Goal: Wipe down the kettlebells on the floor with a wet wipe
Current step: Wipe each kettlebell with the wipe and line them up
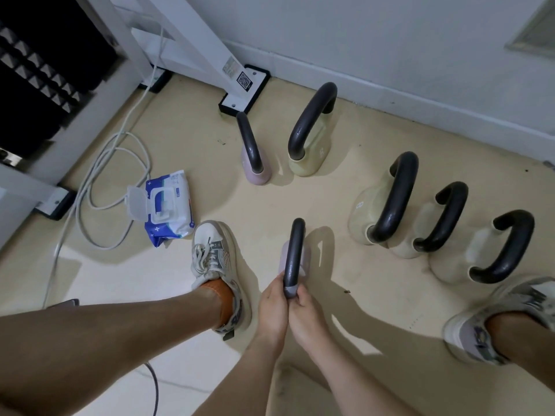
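Several kettlebells with black handles stand on the beige floor. Right in front of me is a small lilac kettlebell (293, 253). Both hands meet at the near end of its handle: my left hand (274, 307) and my right hand (306, 313) curl round a grey wet wipe (290, 291) wrapped on the handle. Another lilac kettlebell (253, 157) and a cream kettlebell (312, 136) stand farther back. Three cream kettlebells (387, 202) (438, 223) (492, 250) line up at the right.
An open blue wet-wipe pack (168, 208) lies on the floor at the left beside a coiled white cable (99, 181). My left shoe (216, 265) and right shoe (492, 322) flank the kettlebell. A white rack foot (243, 91) and the wall stand behind.
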A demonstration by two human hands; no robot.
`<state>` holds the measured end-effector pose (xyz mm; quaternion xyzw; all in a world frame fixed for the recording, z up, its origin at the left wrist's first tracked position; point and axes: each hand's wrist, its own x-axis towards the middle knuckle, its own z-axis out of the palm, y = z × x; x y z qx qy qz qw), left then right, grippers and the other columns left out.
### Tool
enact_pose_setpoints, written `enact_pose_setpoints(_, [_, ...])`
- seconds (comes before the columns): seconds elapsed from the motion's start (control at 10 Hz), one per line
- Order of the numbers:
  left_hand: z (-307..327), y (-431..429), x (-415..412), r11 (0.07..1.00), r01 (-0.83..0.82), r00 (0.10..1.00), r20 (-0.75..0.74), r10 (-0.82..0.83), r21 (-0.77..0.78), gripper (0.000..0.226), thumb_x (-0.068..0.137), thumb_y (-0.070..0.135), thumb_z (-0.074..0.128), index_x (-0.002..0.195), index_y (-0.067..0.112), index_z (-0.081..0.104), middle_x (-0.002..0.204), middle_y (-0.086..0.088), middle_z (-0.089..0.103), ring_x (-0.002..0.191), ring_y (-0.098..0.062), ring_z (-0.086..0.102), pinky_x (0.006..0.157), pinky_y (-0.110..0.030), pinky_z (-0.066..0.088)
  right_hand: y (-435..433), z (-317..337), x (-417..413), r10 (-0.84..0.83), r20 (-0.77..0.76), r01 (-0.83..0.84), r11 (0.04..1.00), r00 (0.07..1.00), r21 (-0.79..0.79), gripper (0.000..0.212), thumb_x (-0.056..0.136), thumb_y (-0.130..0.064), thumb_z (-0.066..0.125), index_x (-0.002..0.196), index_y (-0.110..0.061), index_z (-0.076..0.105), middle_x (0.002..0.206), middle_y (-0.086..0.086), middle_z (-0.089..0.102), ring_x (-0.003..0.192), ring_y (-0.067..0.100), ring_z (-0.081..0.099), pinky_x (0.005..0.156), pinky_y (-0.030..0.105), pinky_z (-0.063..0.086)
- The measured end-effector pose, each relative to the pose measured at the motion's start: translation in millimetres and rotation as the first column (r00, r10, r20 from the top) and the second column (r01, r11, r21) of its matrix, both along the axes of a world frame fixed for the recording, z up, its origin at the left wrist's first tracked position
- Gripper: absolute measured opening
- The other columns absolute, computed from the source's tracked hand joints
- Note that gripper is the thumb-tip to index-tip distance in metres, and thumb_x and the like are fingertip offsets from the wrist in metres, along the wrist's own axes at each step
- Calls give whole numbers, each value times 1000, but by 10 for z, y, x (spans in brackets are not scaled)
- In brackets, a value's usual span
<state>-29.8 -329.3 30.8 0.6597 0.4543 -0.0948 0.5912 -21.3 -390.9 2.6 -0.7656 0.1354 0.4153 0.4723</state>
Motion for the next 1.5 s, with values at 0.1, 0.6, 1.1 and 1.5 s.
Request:
enact_pose_setpoints(0.1, [-9, 9, 27, 996, 70, 998, -8, -70, 56, 22, 97, 11, 44, 101, 14, 66, 89, -4, 63, 89, -22, 60, 76, -30, 47, 47, -29, 5, -52, -8, 52, 999, 999, 13, 26, 81, -25, 50, 102, -31, 64, 89, 0, 71, 89, 19, 67, 81, 30, 52])
enact_pose_setpoints(0.6, [243, 232, 531, 979, 161, 973, 188, -136, -124, 37, 101, 22, 40, 134, 21, 55, 137, 12, 56, 123, -2, 52, 92, -5, 38, 207, 421, 519, -272, 281, 219, 954, 921, 207, 27, 100, -28, 44, 118, -15, 60, 107, 6, 68, 98, 23, 65, 84, 33, 50])
enact_pose_setpoints(1.1, [-14, 384, 1344, 975, 125, 990, 88, -110, -184, 30, 96, 17, 42, 66, 14, 46, 66, -3, 45, 69, -20, 42, 68, -33, 37, 348, 14, 1299, -139, 101, 127, 985, 985, 114, 42, 100, -49, 28, 102, -26, 63, 90, 4, 70, 88, 20, 68, 82, 36, 53])
enact_pose_setpoints(1.5, [136, 223, 574, 988, 47, 979, 206, -16, -150, 36, 100, 12, 49, 121, 38, 62, 123, 18, 65, 117, 3, 58, 106, -22, 39, 127, 140, 517, 172, 564, -172, 984, 807, -54, 55, 94, -12, 42, 148, -16, 34, 153, -1, 37, 141, 18, 37, 112, 42, 37])
